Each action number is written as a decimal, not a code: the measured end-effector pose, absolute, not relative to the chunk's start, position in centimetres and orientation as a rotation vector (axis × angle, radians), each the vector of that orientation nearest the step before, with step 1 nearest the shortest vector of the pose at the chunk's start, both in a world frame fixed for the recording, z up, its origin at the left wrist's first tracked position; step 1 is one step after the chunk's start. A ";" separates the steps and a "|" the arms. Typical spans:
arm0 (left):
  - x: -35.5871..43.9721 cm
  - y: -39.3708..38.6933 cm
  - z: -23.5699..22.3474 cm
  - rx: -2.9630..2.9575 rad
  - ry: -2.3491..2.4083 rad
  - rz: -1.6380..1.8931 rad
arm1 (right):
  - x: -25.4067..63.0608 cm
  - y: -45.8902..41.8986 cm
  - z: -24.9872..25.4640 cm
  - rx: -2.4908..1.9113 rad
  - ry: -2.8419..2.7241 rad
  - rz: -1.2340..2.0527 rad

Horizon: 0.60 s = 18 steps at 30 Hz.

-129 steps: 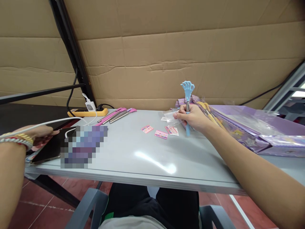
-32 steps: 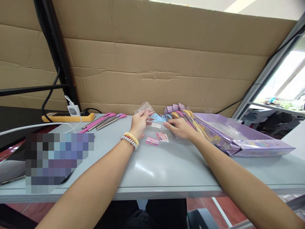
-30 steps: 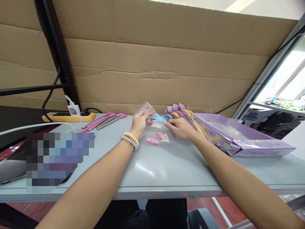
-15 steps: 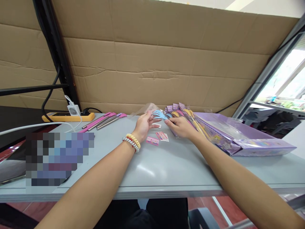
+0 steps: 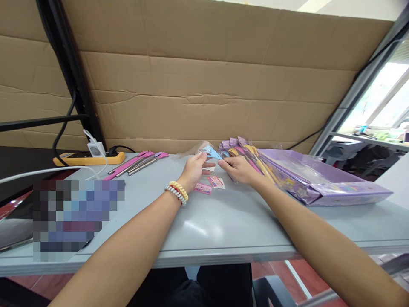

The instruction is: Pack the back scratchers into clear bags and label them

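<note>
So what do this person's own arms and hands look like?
No gloves, and no sleeves on the visible forearms. The left hand has a pale yellow coiled band and a whitish-grey coiled band at its wrist, with thin red showing between. The right hand and wrist show nothing worn.

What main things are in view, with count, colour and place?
Hand-shaped scratcher: 1, light blue, centre
Plastic bag: 1, clear, centre
Loose scratchers: several, pink-silver, rear left
Cards: several, pink and white, centre
Wrapped scratchers: several, yellow-pink, centre right
Box: 1, purple, right
Power strip: 1, yellow, left
Table: 1, grey, beneath
Cardboard: 1, brown, behind
Pixelated item: 1, bluish, front left
Wristbands: several, mixed, left wrist
Left hand: 1, bare, by bag
Right hand: 1, bare, gripping scratcher
</note>
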State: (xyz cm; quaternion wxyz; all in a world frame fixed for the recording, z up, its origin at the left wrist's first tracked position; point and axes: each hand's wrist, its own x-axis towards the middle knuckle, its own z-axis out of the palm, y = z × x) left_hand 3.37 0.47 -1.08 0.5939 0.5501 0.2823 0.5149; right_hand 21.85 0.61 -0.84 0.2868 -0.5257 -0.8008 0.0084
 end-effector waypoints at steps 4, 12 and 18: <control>3.4 0.4 -1.1 1.327 0.676 1.218 | 21.7 0.6 -0.8 -1.392 -2.136 0.077; 3.6 0.6 -1.3 1.403 0.733 1.174 | 20.5 -0.2 -0.4 -1.379 -2.080 0.255; 3.6 0.5 -1.4 1.465 0.752 1.157 | 19.8 -0.7 -0.5 -1.292 -1.905 0.508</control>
